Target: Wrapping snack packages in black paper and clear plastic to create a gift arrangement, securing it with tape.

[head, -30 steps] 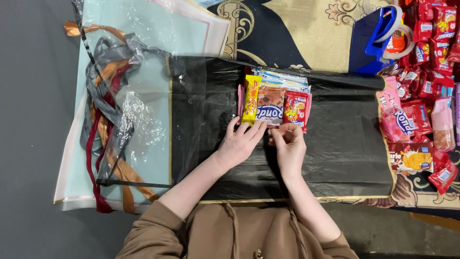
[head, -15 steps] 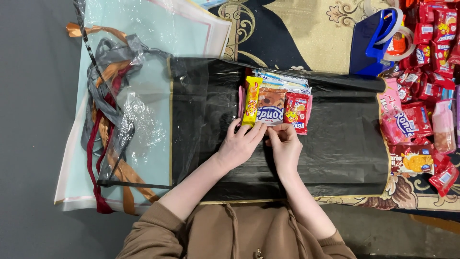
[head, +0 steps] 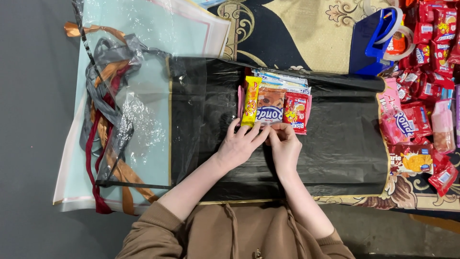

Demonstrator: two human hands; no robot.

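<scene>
Head view: a person seated at the near edge of a black plastic sheet (head: pixel 335 144) works with both bare hands on a small bundle of snack packets (head: pixel 274 103).
Bundle position: lies near the middle of the sheet, toward its far edge, the packets side by side and overlapping, long axes pointing away from the person.
Bundle make-up: a narrow yellow packet (head: pixel 250 100) on the left, a brown-and-blue packet (head: pixel 270 106) in the centre, a red packet (head: pixel 295 111) on the right, with pale wrappers fanned out behind.
Left hand (head: pixel 239 146): fingers loosely spread, tips resting on the near ends of the yellow and centre packets.
Right hand (head: pixel 283 146): fingers curled together, thumb and forefinger apparently pinching at the near edge of the centre packet; what lies between them cannot be told.
Handling, judged: packets look light, with slick, crinkly film that slides easily; contents are probably brittle, so squeezing risks breakage.
Hold point, judged: the flat sealed end seams, or the whole bundle clasped across its width.
Sheet: thin, soft, wrinkled; likely to shift under a pull.
Left edge: clear film (head: pixel 139 105) over tangled ribbons (head: pixel 103 124).
Right edge: a heap of red and pink packets (head: pixel 421 115); a blue tape dispenser (head: pixel 376 41) at the far right corner.
</scene>
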